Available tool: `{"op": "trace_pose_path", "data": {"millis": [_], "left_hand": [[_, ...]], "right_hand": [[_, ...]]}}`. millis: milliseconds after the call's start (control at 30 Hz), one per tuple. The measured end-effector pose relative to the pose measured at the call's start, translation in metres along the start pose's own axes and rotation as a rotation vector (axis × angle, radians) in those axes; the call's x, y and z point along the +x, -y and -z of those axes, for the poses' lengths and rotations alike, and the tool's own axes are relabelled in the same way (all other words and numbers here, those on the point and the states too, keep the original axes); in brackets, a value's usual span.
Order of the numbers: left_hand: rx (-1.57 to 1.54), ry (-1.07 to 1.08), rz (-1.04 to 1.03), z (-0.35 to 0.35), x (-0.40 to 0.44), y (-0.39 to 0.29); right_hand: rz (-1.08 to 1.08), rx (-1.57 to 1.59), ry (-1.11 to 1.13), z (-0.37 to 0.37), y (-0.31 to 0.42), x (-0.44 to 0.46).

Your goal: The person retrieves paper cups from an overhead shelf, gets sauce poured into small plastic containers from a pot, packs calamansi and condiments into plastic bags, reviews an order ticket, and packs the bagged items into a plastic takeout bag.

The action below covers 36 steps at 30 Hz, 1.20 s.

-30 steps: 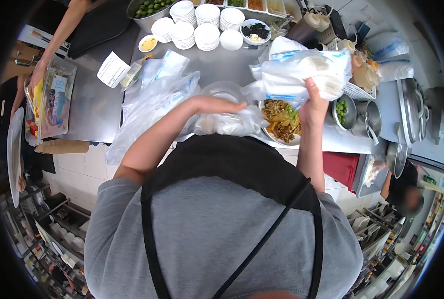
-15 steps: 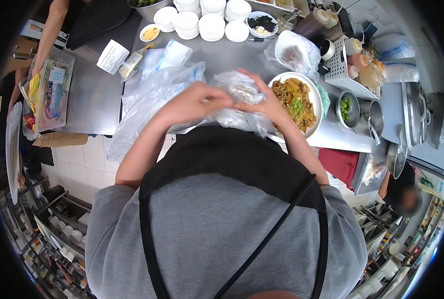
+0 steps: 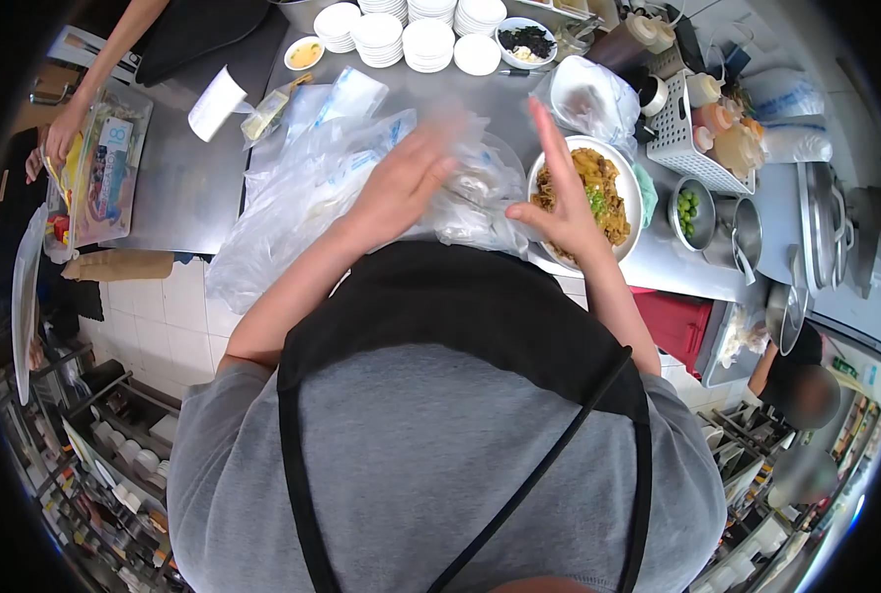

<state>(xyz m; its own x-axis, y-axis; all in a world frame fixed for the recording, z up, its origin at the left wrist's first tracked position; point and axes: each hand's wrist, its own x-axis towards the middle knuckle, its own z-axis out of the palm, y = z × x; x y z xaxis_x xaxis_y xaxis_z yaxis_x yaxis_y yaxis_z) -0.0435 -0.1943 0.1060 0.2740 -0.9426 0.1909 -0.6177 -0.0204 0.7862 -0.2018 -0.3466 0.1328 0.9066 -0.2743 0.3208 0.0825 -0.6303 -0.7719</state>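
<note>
Crumpled clear plastic bags (image 3: 475,193) lie on the steel counter close to the black apron, with a whitish bundle among them. My left hand (image 3: 406,173) is over the left side of this bundle, its fingers apart and partly blurred. To the right of the bundle, my right hand (image 3: 559,193) is raised with thumb and fingers spread, holding nothing. It partly covers a white plate of noodles (image 3: 608,203) topped with chopped greens. More flat plastic bags (image 3: 292,212) spread out left of my left hand.
White lid stacks (image 3: 427,44) and a bowl of dark greens (image 3: 526,42) stand at the back. A bagged container (image 3: 588,94), a bottle basket (image 3: 679,138) and a bowl of green fruit (image 3: 692,212) are at right. Another person's hand (image 3: 65,133) reaches into a bin (image 3: 114,178) at left.
The bagged bundle held in my right hand a second ago came down to the counter. Both hands were on it half a second ago; now my right hand is off it and its fingers have spread.
</note>
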Motion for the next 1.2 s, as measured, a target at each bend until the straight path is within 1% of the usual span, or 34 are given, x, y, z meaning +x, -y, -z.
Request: {"op": "trace_pose_path", "data": {"millis": [33, 67, 133, 167, 200, 267, 333, 367, 400, 467, 500, 533, 567, 600, 667, 700, 733, 767, 800, 833, 867, 900, 967, 1000, 1033, 1067, 1100, 1133, 1167, 1200], "left_hand": [[0.124, -0.01, -0.095, -0.002, 0.0, -0.003], [0.125, -0.008, -0.094, -0.008, -0.001, -0.001], [0.158, 0.052, -0.137, -0.018, -0.004, 0.007], [0.162, 0.052, -0.138, -0.014, -0.003, 0.007], [0.145, 0.013, -0.131, -0.007, -0.001, 0.005], [0.134, -0.028, -0.107, 0.012, -0.006, -0.004], [0.171, -0.22, -0.082, 0.044, -0.012, -0.017], [0.242, -0.291, -0.042, 0.059, -0.018, -0.026], [0.307, -0.284, -0.017, 0.076, -0.027, -0.026], [0.52, -0.218, 0.121, 0.1, -0.051, -0.031], [0.528, -0.226, 0.136, 0.105, -0.066, -0.029], [0.704, -0.129, 0.262, 0.107, -0.082, -0.023], [0.878, -0.033, 0.387, 0.108, -0.095, -0.016], [0.882, -0.04, 0.399, 0.107, -0.107, -0.005], [1.136, -0.031, 0.598, 0.104, -0.129, 0.019], [1.138, -0.033, 0.609, 0.109, -0.133, 0.028], [1.017, -0.01, 0.768, 0.117, -0.134, 0.039], [0.889, 0.01, 0.921, 0.123, -0.134, 0.046], [0.89, 0.002, 0.928, 0.129, -0.134, 0.049], [0.862, -0.17, 0.859, 0.137, -0.132, 0.048], [0.831, -0.339, 0.786, 0.143, -0.133, 0.045], [0.831, -0.347, 0.794, 0.15, -0.132, 0.037], [0.637, -0.532, 0.667, 0.162, -0.124, 0.019], [0.636, -0.54, 0.675, 0.164, -0.121, 0.013], [0.583, -0.54, 0.661, 0.164, -0.118, 0.008], [0.531, -0.537, 0.646, 0.163, -0.116, 0.005], [0.531, -0.54, 0.649, 0.16, -0.115, 0.006], [0.504, -0.55, 0.587, 0.158, -0.114, 0.011], [0.476, -0.559, 0.525, 0.157, -0.113, 0.015], [0.477, -0.56, 0.524, 0.157, -0.112, 0.018]], "right_hand": [[0.045, -0.167, -0.001, -0.005, 0.008, -0.001], [0.044, -0.165, -0.003, -0.016, 0.003, -0.005], [-0.047, -0.515, 0.236, -0.039, -0.016, -0.018], [-0.104, -0.397, 0.224, -0.04, -0.012, -0.019], [-0.097, -0.395, 0.226, -0.036, -0.003, -0.014], [-0.023, -0.503, 0.047, -0.029, 0.021, -0.003], [0.037, -0.52, 0.031, -0.035, 0.026, 0.003], [0.014, -0.564, 0.176, -0.043, 0.018, 0.002], [-0.007, -0.608, 0.321, -0.051, 0.01, 0.002], [0.001, -0.652, 0.34, -0.056, 0.002, 0.004], [0.011, -0.627, 0.298, -0.052, 0.006, 0.009], [0.015, -0.601, 0.257, -0.049, 0.014, 0.014], [0.096, -0.64, 0.119, -0.046, 0.033, 0.025], [0.108, -0.633, 0.123, -0.048, 0.043, 0.034], [0.201, -0.211, 0.15, -0.061, 0.057, 0.049], [0.254, -0.157, 0.183, -0.078, 0.063, 0.055], [0.262, -0.152, 0.189, -0.099, 0.058, 0.06], [0.29, -0.264, 0.333, -0.122, 0.048, 0.064], [0.319, -0.379, 0.476, -0.137, 0.046, 0.066], [0.329, -0.378, 0.479, -0.146, 0.048, 0.066], [0.197, -0.479, 0.858, -0.152, 0.053, 0.064], [0.052, -0.576, 1.235, -0.158, 0.058, 0.064], [0.099, -0.561, 1.228, -0.168, 0.062, 0.072], [0.136, -0.543, 1.218, -0.174, 0.063, 0.078], [0.032, -0.535, 1.173, -0.183, 0.061, 0.092], [0.037, -0.535, 1.177, -0.191, 0.054, 0.102], [0.181, -0.592, 0.941, -0.2, 0.044, 0.109], [0.32, -0.641, 0.699, -0.208, 0.034, 0.114], [0.322, -0.641, 0.699, -0.217, 0.024, 0.115], [0.327, -0.679, 0.68, -0.224, 0.017, 0.115]]}}
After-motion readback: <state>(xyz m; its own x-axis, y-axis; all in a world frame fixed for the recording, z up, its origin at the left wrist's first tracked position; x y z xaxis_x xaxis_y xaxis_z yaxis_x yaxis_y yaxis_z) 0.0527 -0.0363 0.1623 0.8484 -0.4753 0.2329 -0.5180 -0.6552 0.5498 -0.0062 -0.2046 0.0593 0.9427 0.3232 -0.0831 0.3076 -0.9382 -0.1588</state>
